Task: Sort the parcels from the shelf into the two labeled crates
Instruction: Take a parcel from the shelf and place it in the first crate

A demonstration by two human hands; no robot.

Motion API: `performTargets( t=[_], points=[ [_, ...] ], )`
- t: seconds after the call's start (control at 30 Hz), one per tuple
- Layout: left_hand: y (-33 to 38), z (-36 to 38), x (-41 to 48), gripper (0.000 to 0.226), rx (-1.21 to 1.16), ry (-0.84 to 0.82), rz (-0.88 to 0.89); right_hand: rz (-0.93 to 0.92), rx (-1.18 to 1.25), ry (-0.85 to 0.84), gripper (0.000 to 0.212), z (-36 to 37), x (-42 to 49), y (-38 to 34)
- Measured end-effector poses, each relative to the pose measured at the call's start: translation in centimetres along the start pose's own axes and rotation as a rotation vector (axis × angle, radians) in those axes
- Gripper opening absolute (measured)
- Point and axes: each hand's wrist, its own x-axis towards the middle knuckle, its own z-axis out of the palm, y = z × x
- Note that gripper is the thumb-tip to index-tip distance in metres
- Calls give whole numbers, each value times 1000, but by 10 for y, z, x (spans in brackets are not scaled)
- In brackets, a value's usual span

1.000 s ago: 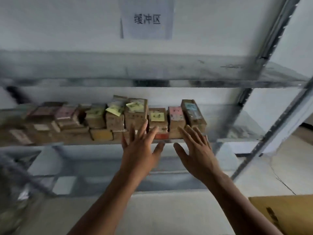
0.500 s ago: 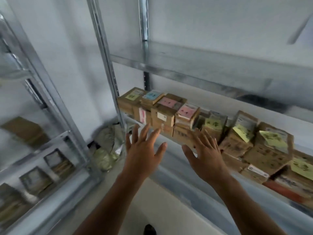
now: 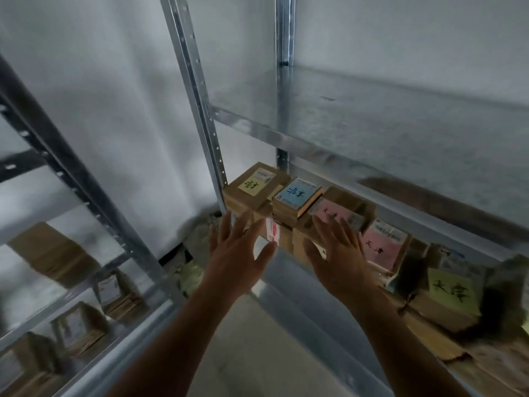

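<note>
A person is reaching both bare arms toward a metal shelf [image 3: 300, 285] where the parcels are sitting in a row, w/ the left hand [image 3: 234, 253] & right hand [image 3: 340, 253] hovering side by side at the row's left end. Fingers on both hands are spreading wide & straight, grasping nothing; whether any fingertip is touching cardboard, can't tell. At the far left, next to the upright post [image 3: 197, 110], a yellow-label parcel [image 3: 256, 184] is lying on top of a stack, w/ a blue-label parcel [image 3: 299, 194] just beside it on the right. The right hand is covering the near edge of a pink-label parcel [image 3: 337, 214]; a second pink-label parcel [image 3: 382, 247] is sitting to the right of that, & a green-label parcel [image 3: 452, 290] is showing farther right, blurred. An upper shelf [image 3: 372, 118] is spanning above the row. On the left, a second rack [image 3: 71, 179] is carrying more brown boxes [image 3: 54, 253], too blurred to read.
</note>
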Motion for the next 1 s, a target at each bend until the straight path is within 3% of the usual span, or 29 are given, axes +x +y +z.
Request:
performTargets(
  t=[0.13, 0.37, 0.73, 1.0],
  points=[
    [-13, 14, 50, 62, -19, -38, 44, 28, -38, 1, 85, 10, 32, 8],
    [-37, 54, 143, 72, -83, -132, 148, 62, -86, 23, 65, 30, 83, 11],
    [-73, 115, 261, 78, -690, -469, 310, 326, -192, 130, 61, 67, 122, -14],
    [-80, 128, 265, 34, -1143, -697, 349, 561, -164, 148, 77, 85, 148, -47]
  ],
)
